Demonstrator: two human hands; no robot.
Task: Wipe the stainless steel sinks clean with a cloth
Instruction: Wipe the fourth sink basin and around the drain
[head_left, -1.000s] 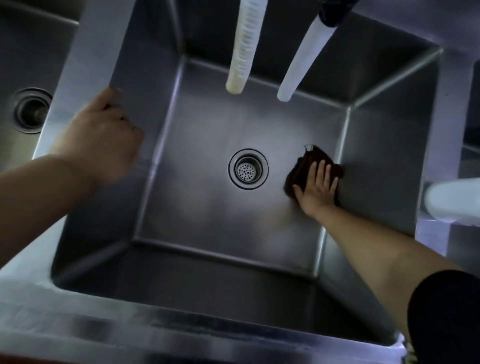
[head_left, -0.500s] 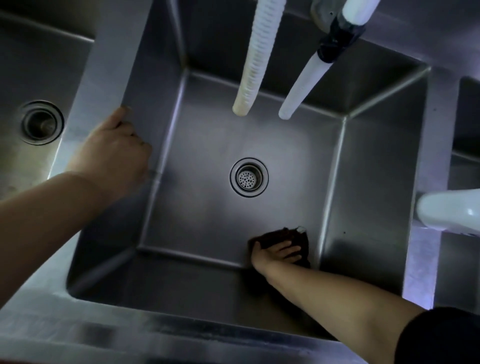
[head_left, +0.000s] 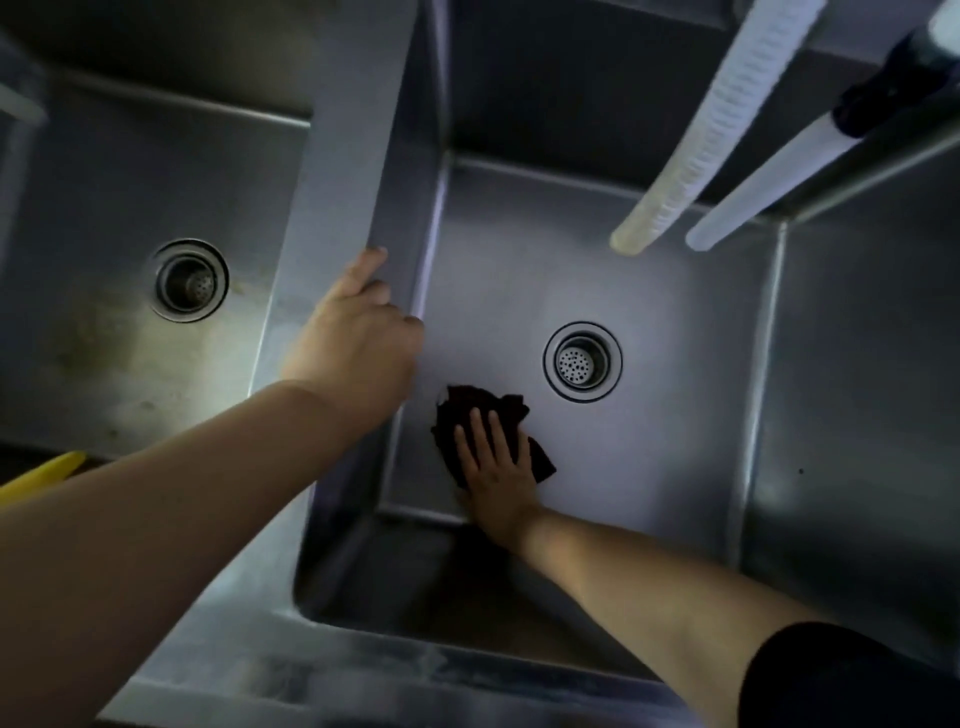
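1. Since half a second ago the right hand (head_left: 496, 470) and its cloth (head_left: 485, 423) have slid from the near right corner of the basin floor to the near left part, just short of the drain (head_left: 582, 361).
2. Right hand: fingers straight and spread, palm pressing the cloth flat on the floor; no curl around it.
3. Left hand (head_left: 358, 340): fingers curled over the divider (head_left: 343, 171) between the basins, gripping its edge, as before.
4. Count: two sinks in view, the wiped sink (head_left: 675, 312) and a left sink (head_left: 130, 182); two round drains, the second one (head_left: 189, 280) in the left basin; two hoses; one cloth.
5. Materials: brushed steel, square-cornered basins, perforated strainers. Cloth dark, crumpled, ragged outline. One corrugated hose (head_left: 701, 135), cream-ended; one smooth white hose (head_left: 769, 187) with a black collar.
6. Left basin floor shows brownish staining.
7. Cut off: both hose tops; a yellow object (head_left: 41, 475) at the left edge, unidentifiable. Cloth partly hidden under the hand.
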